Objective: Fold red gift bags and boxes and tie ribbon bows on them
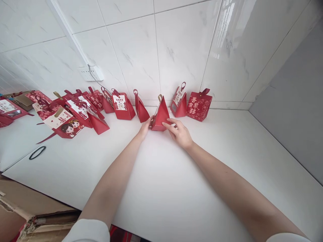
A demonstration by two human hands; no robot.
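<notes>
A red wedge-shaped gift box with a tan loop on top stands on the white table near the tiled wall. My left hand touches the box's lower left side with its fingers together. My right hand rests at the box's lower right corner, fingers stretched toward it and touching its base. Both hands steady the box between them.
A row of red gift boxes runs along the wall: two at the right, one slim box just left, several more further left. A black hair tie lies at the table's left. A cardboard carton sits below the front edge.
</notes>
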